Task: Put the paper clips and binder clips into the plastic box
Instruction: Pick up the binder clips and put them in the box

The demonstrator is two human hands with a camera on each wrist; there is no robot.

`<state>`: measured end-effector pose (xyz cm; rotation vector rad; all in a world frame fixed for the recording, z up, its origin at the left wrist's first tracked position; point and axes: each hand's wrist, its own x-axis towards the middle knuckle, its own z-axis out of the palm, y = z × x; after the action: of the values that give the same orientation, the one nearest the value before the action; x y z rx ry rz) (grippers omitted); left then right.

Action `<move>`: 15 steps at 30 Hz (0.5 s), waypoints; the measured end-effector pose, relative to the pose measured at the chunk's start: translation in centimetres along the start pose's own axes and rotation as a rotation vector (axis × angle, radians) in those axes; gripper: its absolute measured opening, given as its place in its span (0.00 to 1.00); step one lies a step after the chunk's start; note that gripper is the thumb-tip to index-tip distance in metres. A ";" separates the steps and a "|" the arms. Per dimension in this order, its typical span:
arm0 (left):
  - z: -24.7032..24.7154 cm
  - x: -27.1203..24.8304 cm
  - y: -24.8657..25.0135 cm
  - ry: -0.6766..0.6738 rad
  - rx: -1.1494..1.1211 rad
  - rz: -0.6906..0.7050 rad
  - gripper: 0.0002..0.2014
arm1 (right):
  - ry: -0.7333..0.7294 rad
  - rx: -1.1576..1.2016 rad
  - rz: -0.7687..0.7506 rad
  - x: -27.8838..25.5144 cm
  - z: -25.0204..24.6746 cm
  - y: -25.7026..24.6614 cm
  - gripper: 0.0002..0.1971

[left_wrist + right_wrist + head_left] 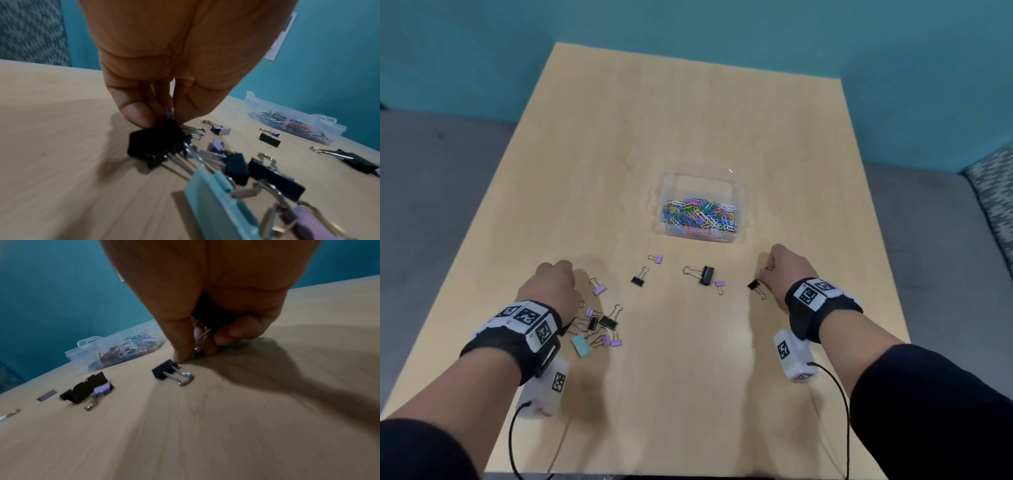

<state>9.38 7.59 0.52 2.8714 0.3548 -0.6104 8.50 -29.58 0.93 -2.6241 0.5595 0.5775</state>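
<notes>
A clear plastic box [739, 192] sits mid-table, full of coloured paper clips [700, 214]. My left hand [160, 116] pinches a black binder clip [156, 142] at the edge of a pile of binder clips [599, 329] that includes a teal one [581, 345]. My right hand [197, 350] is curled around black binder clips, with their wire handles showing between the fingers. Its fingertip touches a small black binder clip [166, 369] lying on the table. More clips lie between my hands: a large black one [707, 274], purple ones [719, 284] [658, 259] and another black one [637, 281].
The wooden table [688, 120] stands against a teal wall. Grey floor lies to both sides, and a patterned seat [993, 192] is at the far right. Cables trail from both wrist cameras over the near table edge.
</notes>
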 end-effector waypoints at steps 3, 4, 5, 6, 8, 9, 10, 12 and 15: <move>0.2 0.2 -0.1 -0.009 -0.021 -0.005 0.02 | -0.058 -0.056 0.005 0.5 -0.4 -0.4 0.11; 0.2 0.2 -0.1 -0.006 -0.035 -0.003 0.01 | -0.070 -0.061 0.013 0.6 -0.4 -0.4 0.11; 0.2 0.2 -0.2 0.001 -0.049 0.004 0.01 | -0.075 -0.063 0.019 0.7 -0.5 -0.4 0.11; 0.2 0.1 -0.2 0.004 -0.065 0.012 0.02 | -0.075 -0.066 0.017 0.7 -0.5 -0.4 0.11; 0.1 -0.2 -0.5 0.029 -0.114 0.012 0.04 | -0.062 -0.072 -0.002 0.5 -0.4 -0.3 0.10; 0.1 -0.4 -0.7 0.063 -0.154 0.002 0.04 | -0.050 -0.067 -0.020 0.5 -0.3 -0.1 0.08; -0.1 -0.7 -1.0 0.112 -0.200 -0.007 0.04 | -0.041 -0.050 -0.040 0.5 -0.2 0.2 0.06; -0.2 -1.1 -1.7 0.188 -0.373 -0.037 0.06 | -0.015 0.069 -0.041 0.3 0.2 0.8 0.02; -0.2 -1.2 -3.6 0.098 -1.139 -0.249 0.09 | -0.009 0.845 0.149 -0.5 0.2 1.5 0.07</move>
<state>7.42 10.80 0.76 1.7675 0.7711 -0.1720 7.35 -30.64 0.55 -1.7908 0.7892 0.2939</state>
